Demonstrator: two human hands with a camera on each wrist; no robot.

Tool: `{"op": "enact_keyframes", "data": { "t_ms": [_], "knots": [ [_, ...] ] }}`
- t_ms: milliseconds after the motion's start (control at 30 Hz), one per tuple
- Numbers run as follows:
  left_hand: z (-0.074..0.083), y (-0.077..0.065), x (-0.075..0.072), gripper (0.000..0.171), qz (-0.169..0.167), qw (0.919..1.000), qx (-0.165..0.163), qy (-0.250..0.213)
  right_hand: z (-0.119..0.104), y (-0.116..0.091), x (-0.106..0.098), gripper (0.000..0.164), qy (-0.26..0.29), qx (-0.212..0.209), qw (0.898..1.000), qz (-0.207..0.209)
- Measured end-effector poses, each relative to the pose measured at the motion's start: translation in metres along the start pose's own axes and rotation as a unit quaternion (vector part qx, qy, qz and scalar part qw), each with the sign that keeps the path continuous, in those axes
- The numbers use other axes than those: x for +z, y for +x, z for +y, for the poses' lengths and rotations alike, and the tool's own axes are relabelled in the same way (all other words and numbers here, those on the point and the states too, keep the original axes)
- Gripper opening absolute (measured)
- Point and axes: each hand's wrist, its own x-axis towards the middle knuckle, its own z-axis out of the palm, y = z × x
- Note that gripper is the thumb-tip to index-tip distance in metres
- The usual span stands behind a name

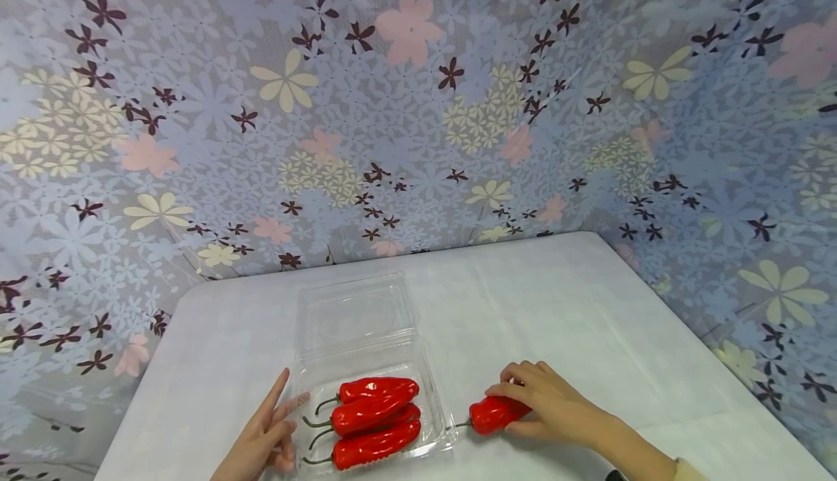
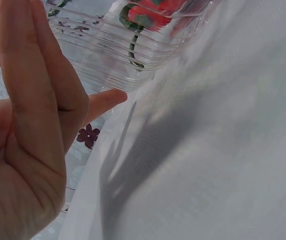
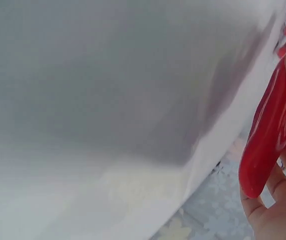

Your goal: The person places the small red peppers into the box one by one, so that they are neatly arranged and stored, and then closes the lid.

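My right hand (image 1: 556,407) holds a red pepper (image 1: 490,415) just right of the clear plastic box, its green stem pointing left toward the box. In the right wrist view, the thumb lies on one side of the long pepper (image 3: 268,135) and the fingers are on the other. The clear box (image 1: 428,376) lies with its lid (image 1: 356,314) folded back, and several red peppers (image 1: 375,446) lie in it, stems to the left. Beside the box's left wall is my left hand (image 1: 261,437), some fingers extended. In the left wrist view, one fingertip (image 2: 117,96) reaches the ribbed box wall (image 2: 92,65).
A white cloth (image 1: 556,299) covers the table. Behind it and along both sides hangs a flower-patterned curtain (image 1: 418,103). Part of a small dark object (image 1: 615,475) shows at the bottom edge, near the right forearm.
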Motion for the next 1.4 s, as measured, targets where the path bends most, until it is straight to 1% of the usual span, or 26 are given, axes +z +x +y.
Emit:
{"op": "enact_keyframes", "data": {
  "t_ms": [167, 333, 400, 500, 633, 733, 900, 1000, 1100, 1200, 1300, 1400],
  "knots": [
    [-0.001, -0.003, -0.003, 0.084, 0.000, 1.0000, -0.004, 0.002, 0.010, 0.001, -0.014, 0.049, -0.027, 0.010, 0.999, 0.023],
    [-0.002, -0.004, -0.005, 0.084, 0.003, 1.0000, -0.005, 0.006, 0.020, 0.011, -0.030, 0.053, -0.039, 0.020, 0.997, 0.061],
    [-0.002, -0.004, -0.005, 0.082, 0.005, 0.9999, -0.004, 0.011, 0.024, 0.019, -0.036, 0.053, -0.029, 0.028, 0.996, 0.080],
    [-0.001, -0.002, -0.003, 0.081, -0.002, 0.9999, 0.000, 0.016, 0.027, 0.034, -0.046, 0.053, -0.007, 0.039, 0.993, 0.112],
    [0.001, 0.002, 0.002, 0.081, -0.029, 0.9995, 0.013, 0.008, 0.026, 0.061, -0.057, 0.053, 0.032, 0.038, 0.988, 0.147],
    [0.002, 0.004, 0.007, 0.082, -0.046, 0.9988, 0.019, -0.002, 0.017, 0.082, -0.061, 0.052, 0.069, 0.031, 0.985, 0.154],
    [0.002, 0.007, 0.016, 0.083, -0.060, 0.9979, 0.022, -0.015, -0.004, 0.113, -0.060, 0.048, 0.129, 0.008, 0.981, 0.141],
    [0.001, 0.009, 0.020, 0.083, -0.061, 0.9977, 0.025, -0.017, -0.017, 0.128, -0.056, 0.047, 0.149, -0.013, 0.980, 0.129],
    [-0.001, 0.009, 0.022, 0.084, -0.061, 0.9976, 0.029, -0.019, -0.028, 0.141, -0.047, 0.046, 0.154, -0.030, 0.982, 0.106],
    [-0.002, 0.010, 0.023, 0.083, -0.059, 0.9974, 0.035, -0.020, -0.040, 0.151, -0.036, 0.044, 0.151, -0.045, 0.985, 0.070],
    [-0.003, 0.011, 0.024, 0.083, -0.059, 0.9973, 0.038, -0.023, -0.050, 0.158, -0.022, 0.043, 0.139, -0.051, 0.989, 0.017],
    [-0.004, 0.012, 0.025, 0.083, -0.061, 0.9970, 0.041, -0.025, -0.059, 0.161, -0.007, 0.042, 0.122, -0.052, 0.991, -0.034]
  ]
}}
